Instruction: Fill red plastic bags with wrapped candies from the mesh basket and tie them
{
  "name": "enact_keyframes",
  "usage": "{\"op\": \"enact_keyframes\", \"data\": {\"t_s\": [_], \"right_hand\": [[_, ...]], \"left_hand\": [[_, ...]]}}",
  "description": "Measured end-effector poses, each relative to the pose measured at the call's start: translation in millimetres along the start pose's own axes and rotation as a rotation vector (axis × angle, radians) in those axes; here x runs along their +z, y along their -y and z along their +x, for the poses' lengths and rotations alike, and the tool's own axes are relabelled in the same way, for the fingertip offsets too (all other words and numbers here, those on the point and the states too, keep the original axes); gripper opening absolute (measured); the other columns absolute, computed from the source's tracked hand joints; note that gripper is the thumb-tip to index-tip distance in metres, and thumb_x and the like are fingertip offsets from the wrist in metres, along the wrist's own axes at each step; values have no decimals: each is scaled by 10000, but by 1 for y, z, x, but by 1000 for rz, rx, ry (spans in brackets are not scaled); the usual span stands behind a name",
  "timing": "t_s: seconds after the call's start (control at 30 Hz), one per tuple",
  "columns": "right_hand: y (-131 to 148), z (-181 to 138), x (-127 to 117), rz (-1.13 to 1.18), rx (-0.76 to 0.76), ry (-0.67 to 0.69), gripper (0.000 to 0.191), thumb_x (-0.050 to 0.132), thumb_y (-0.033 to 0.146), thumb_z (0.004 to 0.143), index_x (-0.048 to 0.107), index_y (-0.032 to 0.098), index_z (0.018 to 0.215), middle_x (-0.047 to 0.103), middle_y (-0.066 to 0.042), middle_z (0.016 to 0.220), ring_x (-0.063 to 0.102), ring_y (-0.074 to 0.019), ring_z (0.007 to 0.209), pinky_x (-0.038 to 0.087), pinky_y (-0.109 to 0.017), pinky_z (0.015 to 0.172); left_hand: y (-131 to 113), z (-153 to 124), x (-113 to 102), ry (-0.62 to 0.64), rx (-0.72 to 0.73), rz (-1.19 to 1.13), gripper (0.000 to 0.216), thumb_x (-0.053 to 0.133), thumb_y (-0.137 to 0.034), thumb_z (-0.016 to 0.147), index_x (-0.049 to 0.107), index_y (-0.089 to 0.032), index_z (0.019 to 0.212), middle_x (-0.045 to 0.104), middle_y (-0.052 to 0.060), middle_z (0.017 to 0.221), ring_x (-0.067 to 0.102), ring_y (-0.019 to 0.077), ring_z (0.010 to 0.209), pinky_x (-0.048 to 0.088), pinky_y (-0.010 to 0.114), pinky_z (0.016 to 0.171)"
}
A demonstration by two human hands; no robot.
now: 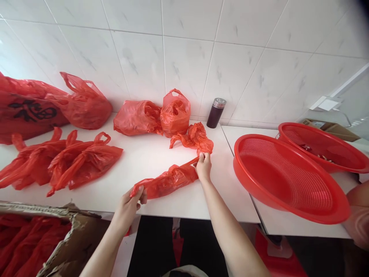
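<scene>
A red plastic bag (173, 180) lies stretched on the white table in front of me, its contents hidden. My left hand (131, 202) pinches its left end near the table's front edge. At the other end, my right hand (203, 166) grips the bag's upper right corner, pulling a strip of plastic taut between both hands. Just beyond my right hand sits a crumpled red bag (198, 138). Several tied red bags (86, 159) lie in a row to the left of my left hand.
Fuller red bags (138, 117) stand along the tiled wall beside a dark flask (216, 112). A red basket (288, 177) stands right, another red basket (325, 146) behind it. A cardboard box (66, 238) of red bags is lower left. Part of another person (359, 215) shows far right.
</scene>
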State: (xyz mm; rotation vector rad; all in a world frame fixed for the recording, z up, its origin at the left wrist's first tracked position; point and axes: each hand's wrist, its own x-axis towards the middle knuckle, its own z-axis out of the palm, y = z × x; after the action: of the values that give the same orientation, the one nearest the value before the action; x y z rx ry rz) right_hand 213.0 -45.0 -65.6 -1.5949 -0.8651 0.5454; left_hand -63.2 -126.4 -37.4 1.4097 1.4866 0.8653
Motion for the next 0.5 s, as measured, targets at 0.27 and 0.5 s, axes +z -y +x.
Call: {"op": "enact_keyframes", "data": {"t_s": [0.27,0.5], "right_hand": [[59,-14,-16,335,-178,237,282,466,497,911,453,226,834,591,41,632,610,-121,571,554,-264,597],[92,-39,-28,319,-327,299,224,424,448,946,489,234,963,649,-28,878,645,-143,819,539,-309,777]], "left_hand": [[-53,6,30,-428,648,335,318,589,-349,860,539,-237,1153,572,89,1225,511,246,1165,395,392,993],[-64,42,72,2,423,573,244,476,-227,871,626,-261,1061,695,48,1053,614,267,983,452,363,782]]}}
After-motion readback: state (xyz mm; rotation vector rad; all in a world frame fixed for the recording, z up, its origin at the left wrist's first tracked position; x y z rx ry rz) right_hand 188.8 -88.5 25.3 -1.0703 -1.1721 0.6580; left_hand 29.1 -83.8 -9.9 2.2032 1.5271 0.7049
